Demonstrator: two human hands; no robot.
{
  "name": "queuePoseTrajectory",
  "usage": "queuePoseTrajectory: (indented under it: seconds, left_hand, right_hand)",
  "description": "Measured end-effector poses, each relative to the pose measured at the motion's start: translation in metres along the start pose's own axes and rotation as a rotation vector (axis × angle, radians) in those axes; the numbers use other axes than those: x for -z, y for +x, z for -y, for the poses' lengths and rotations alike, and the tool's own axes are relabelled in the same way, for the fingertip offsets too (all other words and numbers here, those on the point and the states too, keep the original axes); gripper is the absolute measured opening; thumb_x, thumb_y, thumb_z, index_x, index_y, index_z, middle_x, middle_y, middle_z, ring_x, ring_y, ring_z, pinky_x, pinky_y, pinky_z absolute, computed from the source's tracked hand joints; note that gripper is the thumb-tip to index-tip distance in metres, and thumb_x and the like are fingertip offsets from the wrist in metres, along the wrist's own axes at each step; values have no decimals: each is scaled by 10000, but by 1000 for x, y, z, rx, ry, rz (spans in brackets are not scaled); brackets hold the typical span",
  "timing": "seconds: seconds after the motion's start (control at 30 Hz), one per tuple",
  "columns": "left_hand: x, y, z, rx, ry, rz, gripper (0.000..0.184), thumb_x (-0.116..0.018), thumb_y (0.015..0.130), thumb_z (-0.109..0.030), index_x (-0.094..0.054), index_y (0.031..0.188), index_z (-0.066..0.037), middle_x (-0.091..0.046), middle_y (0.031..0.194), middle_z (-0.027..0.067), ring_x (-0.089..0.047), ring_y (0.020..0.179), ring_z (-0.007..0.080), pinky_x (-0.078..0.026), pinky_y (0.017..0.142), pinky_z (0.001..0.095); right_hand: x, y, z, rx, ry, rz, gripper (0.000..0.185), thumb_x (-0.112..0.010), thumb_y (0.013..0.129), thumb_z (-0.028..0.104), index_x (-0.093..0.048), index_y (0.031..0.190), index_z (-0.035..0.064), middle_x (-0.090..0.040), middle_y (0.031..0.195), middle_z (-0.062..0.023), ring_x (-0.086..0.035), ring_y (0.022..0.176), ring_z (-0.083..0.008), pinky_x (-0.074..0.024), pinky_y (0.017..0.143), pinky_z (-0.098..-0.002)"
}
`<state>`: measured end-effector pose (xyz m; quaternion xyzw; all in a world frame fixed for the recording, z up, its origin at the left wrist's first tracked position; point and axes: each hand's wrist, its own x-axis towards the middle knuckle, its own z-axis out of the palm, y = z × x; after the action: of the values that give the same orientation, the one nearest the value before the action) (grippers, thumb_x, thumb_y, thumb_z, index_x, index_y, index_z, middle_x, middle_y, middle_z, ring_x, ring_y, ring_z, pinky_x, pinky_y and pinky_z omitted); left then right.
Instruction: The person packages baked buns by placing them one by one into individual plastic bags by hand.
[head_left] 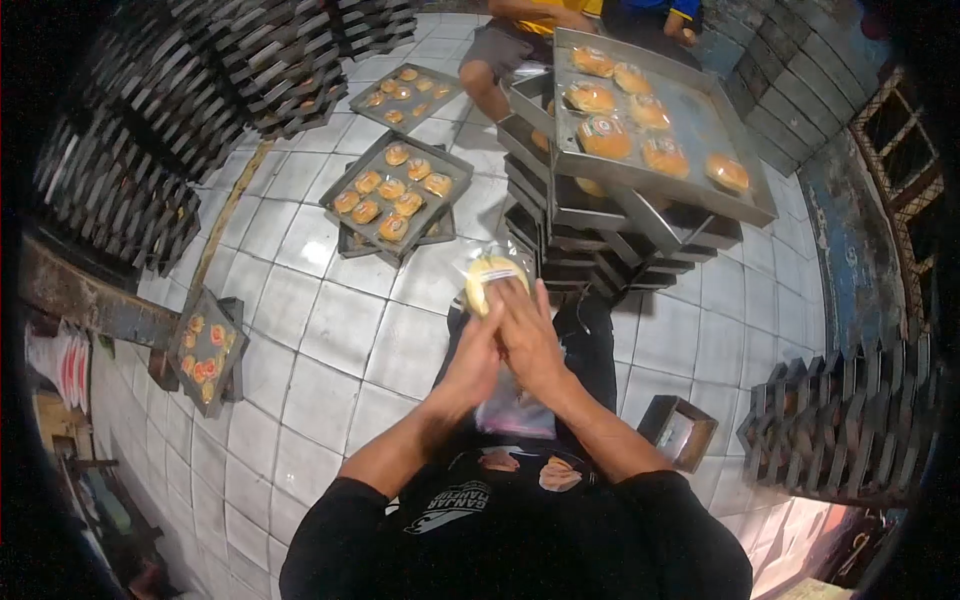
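A round, pale yellow bun (482,284) in a clear plastic bag is between my hands, in front of my lap. My left hand (474,362) grips its near left side, the thumb lying along the bag. Over the bag's near right side lie the fingers of my right hand (528,338), partly hiding the bun and pressing on the plastic. The two hands touch each other. A stack of clear plastic bags (515,416) with a pinkish edge rests on my lap, beneath my wrists.
Wrapped buns fill a metal tray (327,197) on the floor ahead. A large tray (745,192) of wrapped buns tops the stack at right. More trays stand at back (440,72) and left (238,312). A small box (652,420) is at right. Two people sit beyond.
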<state>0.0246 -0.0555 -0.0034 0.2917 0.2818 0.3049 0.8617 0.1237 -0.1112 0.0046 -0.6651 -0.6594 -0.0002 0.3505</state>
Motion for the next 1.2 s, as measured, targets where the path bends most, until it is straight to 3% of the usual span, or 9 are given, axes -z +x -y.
queuePoseTrajectory:
  seconds: [0.2, 0.33, 0.53, 0.67, 0.73, 0.8, 0.93, 1.0, 1.2]
  left_hand:
    - [19, 54, -17, 34, -567, 303, 490, -509, 1072, -340, -451, 1480, -75, -541, 1468, 110, -504, 1371, 272, -362, 1190, 440]
    - [-10, 64, -11, -150, -304, -140, 493, -441, 1072, -495, -536, 1369, -113, -619, 1287, 90, -615, 1176, 260, -476, 1067, 409]
    - [1, 75, -32, 132, -464, 17, 772, -333, 1043, -672, -460, 1452, -29, -549, 1423, 224, -567, 1270, 395, -428, 1127, 564]
    - [33, 79, -49, -25, -424, -134, 732, -331, 1049, -662, -545, 1343, -27, -620, 1327, 209, -593, 1238, 368, -473, 1083, 535]
    - [37, 58, -54, -83, -445, -164, 677, -324, 1064, -631, -586, 1290, -50, -646, 1288, 190, -605, 1223, 343, -482, 1064, 530]
    - [37, 22, -39, -5, -552, 417, 624, -329, 1077, -591, -584, 1308, -70, -644, 1292, 184, -608, 1223, 320, -478, 1069, 514]
    - [45, 10, -31, 291, -606, 354, 529, -414, 1081, -475, -562, 1386, -69, -645, 1330, 129, -606, 1247, 257, -474, 1068, 414]
    - [41, 26, -41, -214, 242, -152, 478, -505, 1090, -324, -517, 1466, -27, -642, 1355, 136, -601, 1250, 196, -485, 1063, 365]
    - [34, 45, -41, -345, 599, -75, 313, -601, 1054, -256, -751, 1069, 18, -734, 950, 38, -655, 864, 97, -532, 773, 239]
  right_hand:
    - [7, 32, -22, -13, 65, 174, 474, -624, 862, 20, -557, 1331, 43, -565, 1414, -173, -476, 1390, -361, -262, 1215, -592]
    - [44, 50, -13, 77, 166, 92, 381, -681, 883, 42, -594, 1253, 69, -661, 1210, -168, -617, 1200, -349, -303, 1178, -621]
    - [47, 32, 8, 10, 425, 122, 103, -699, 927, 80, -616, 930, 20, -640, 872, -112, -656, 806, -287, -494, 733, -399]
    - [90, 4, 26, -92, 1202, 850, 159, -763, 901, 98, -623, 928, 27, -654, 881, -72, -645, 828, -190, -500, 739, -332]
    - [76, -3, 9, -291, 1014, 634, 396, -844, 818, 118, -630, 1128, -5, -678, 1088, -155, -684, 982, -232, -541, 849, -344]
    - [49, 4, 1, -149, 217, -164, 488, -848, 792, 128, -611, 1197, -9, -648, 1166, -194, -679, 1019, -310, -533, 926, -407]
    - [52, 11, 17, 133, 165, -95, 298, -769, 861, 102, -658, 1115, -7, -686, 1100, -187, -694, 982, -344, -581, 779, -397]
    - [42, 16, -3, -156, 314, -42, 246, -739, 897, 130, -669, 1093, -1, -700, 1045, -190, -702, 928, -355, -578, 758, -407]
    - [30, 34, -25, -345, 198, -87, 170, -661, 980, 207, -695, 1015, 44, -695, 911, -188, -689, 815, -409, -542, 678, -435]
